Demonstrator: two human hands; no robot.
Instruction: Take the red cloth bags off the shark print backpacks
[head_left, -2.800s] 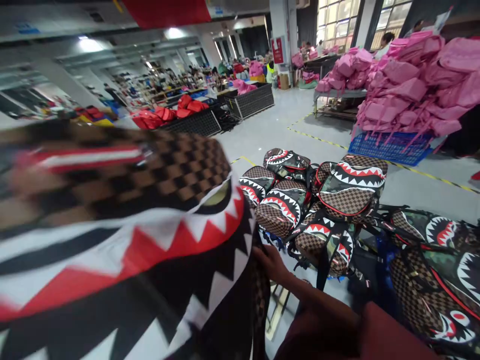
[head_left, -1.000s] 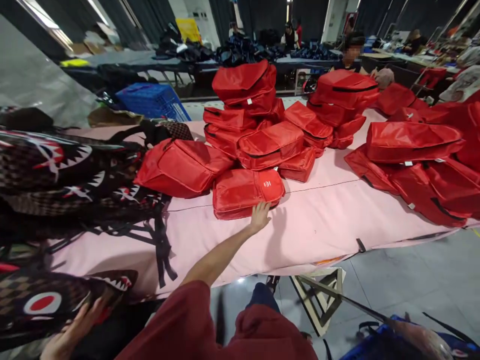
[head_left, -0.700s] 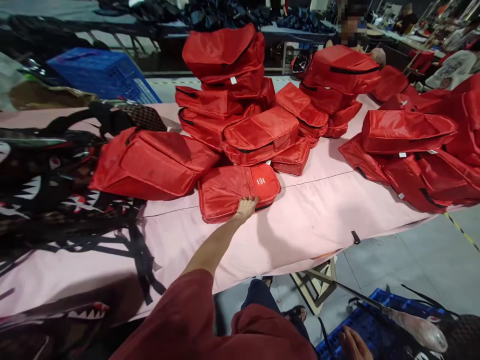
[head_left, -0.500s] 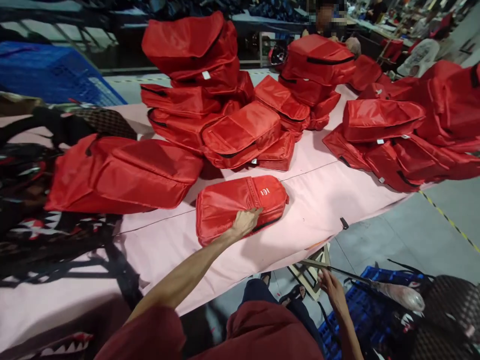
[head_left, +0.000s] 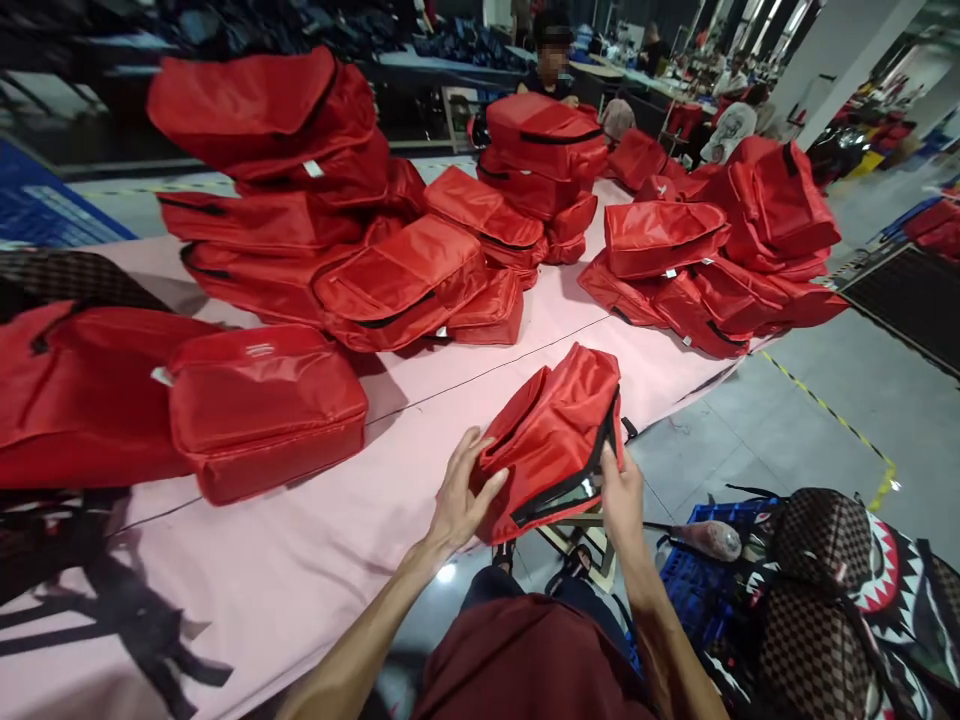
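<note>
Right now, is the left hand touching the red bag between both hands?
Touching: the head view shows the left hand holding the red bag, thumb across fabric.

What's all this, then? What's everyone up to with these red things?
A person has a red bag in both bare hands at the near edge of a pink-covered table. The left hand grips one side and the right hand the other, by its black-trimmed edge. More red bags lie piled farther back on the table, and checkered backpacks sit at the lower right, beside the table.
</note>
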